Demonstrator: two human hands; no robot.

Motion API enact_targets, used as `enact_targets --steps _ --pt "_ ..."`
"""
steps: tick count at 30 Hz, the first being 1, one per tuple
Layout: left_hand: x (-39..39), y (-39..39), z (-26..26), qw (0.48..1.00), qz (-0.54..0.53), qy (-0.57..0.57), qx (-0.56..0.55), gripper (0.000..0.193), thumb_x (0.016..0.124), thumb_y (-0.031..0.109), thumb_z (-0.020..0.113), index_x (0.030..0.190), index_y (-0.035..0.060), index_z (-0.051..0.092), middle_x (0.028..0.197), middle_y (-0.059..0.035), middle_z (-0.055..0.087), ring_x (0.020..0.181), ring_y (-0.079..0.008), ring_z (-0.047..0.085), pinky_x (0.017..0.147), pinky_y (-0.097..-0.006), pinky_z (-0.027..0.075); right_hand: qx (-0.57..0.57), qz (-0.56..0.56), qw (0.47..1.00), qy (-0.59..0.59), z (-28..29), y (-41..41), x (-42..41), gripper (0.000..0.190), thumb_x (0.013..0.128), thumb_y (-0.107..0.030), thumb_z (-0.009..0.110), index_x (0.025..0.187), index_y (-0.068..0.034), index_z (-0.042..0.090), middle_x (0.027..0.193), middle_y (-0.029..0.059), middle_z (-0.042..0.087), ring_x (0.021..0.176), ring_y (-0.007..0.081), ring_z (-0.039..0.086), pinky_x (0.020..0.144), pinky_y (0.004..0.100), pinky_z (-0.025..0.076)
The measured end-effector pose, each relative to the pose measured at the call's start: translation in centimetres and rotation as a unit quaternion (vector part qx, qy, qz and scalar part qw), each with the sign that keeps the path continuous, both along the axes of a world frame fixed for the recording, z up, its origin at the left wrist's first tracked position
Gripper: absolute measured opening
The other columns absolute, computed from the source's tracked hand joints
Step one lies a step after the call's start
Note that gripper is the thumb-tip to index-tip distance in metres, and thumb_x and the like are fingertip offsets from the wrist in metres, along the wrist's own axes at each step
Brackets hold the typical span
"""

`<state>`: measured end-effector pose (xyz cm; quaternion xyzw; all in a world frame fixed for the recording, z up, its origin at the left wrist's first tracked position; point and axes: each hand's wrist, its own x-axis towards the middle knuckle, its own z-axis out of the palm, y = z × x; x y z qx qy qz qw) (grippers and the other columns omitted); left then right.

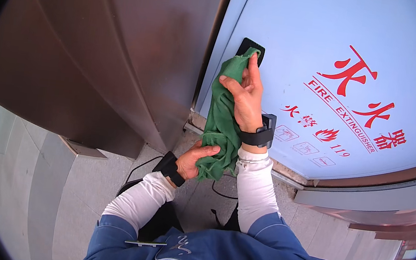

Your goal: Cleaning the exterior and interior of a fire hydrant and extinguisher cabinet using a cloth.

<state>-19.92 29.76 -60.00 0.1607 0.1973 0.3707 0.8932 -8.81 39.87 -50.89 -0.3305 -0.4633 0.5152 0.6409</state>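
Observation:
A green cloth (222, 104) hangs between my two hands in front of a pale fire extinguisher cabinet door (300, 44). My right hand (246, 95) holds the upper end, with its index finger pressing the cloth at a black recessed handle or latch (250, 44) near the door's left edge. The cloth covers the lower part of that black piece. Lower down, my left hand (192, 160) grips the bunched bottom of the cloth, thumb on top. Both wrists wear black straps with small devices.
Left of the door stands a curved brown metal panel (125, 42), close to both arms. A ledge (364, 190) runs below the door at the right. Grey paving tiles (88, 181) lie underfoot, and a thin black cable (223, 195) hangs near my legs.

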Motion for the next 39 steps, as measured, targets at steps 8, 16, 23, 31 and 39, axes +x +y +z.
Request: enact_targets --steps 8,16,23,31,39 --pt "0.4 0.6 0.1 0.999 -0.033 0.041 0.000 0.041 0.077 0.013 0.059 0.114 0.0009 0.044 0.104 -0.0098 0.054 0.090 -0.0193 0.057 0.077 -0.0337 0.048 0.018 -0.088 0.944 -0.317 -4.4 2.3 2.1 0.076 0.068 -0.001 0.054 0.135 -0.008 0.019 0.082 0.0117 0.058 0.070 0.0216 0.057 0.066 0.0291 0.046" --pt "2.3 0.2 -0.5 0.980 -0.120 0.146 0.066 0.044 0.073 0.012 0.064 0.111 -0.0003 0.045 0.101 -0.0093 0.056 0.090 -0.0180 0.057 0.079 -0.0306 0.046 -0.038 -0.119 0.726 -0.676 -5.1 0.7 3.0 0.071 0.067 -0.011 0.058 0.130 -0.016 0.025 0.065 0.0177 0.059 0.062 0.0363 0.057 0.056 0.0464 0.045" --pt "1.9 0.3 -0.2 0.989 -0.105 0.102 0.020 0.042 0.072 0.010 0.064 0.109 -0.0008 0.048 0.100 -0.0087 0.056 0.091 -0.0180 0.056 0.080 -0.0314 0.045 -0.037 -0.093 0.743 -0.662 -8.2 -2.7 5.7 0.024 0.065 -0.010 0.058 0.086 -0.003 0.048 0.064 0.0200 0.057 0.063 0.0401 0.056 0.058 0.0482 0.045" --pt "1.9 1.3 0.9 0.994 -0.061 0.057 0.070 0.035 0.073 0.008 0.064 0.105 0.0004 0.051 0.093 -0.0059 0.058 0.086 -0.0127 0.057 0.076 -0.0258 0.046 0.291 -0.346 0.588 -0.670 -0.1 -0.6 4.7 0.049 0.066 -0.001 0.056 0.113 -0.015 0.052 0.054 0.0070 0.045 0.043 0.0196 0.049 0.038 0.0331 0.040" --pt "1.9 2.9 0.3 0.993 -0.072 0.038 0.088 0.033 0.074 0.006 0.062 0.104 0.0004 0.050 0.092 -0.0039 0.058 0.083 -0.0104 0.057 0.075 -0.0241 0.047 0.278 -0.271 0.341 -0.856 1.2 1.0 4.6 0.056 0.068 -0.006 0.053 0.122 0.002 0.042 0.043 0.0024 0.044 0.037 0.0150 0.048 0.033 0.0291 0.036"
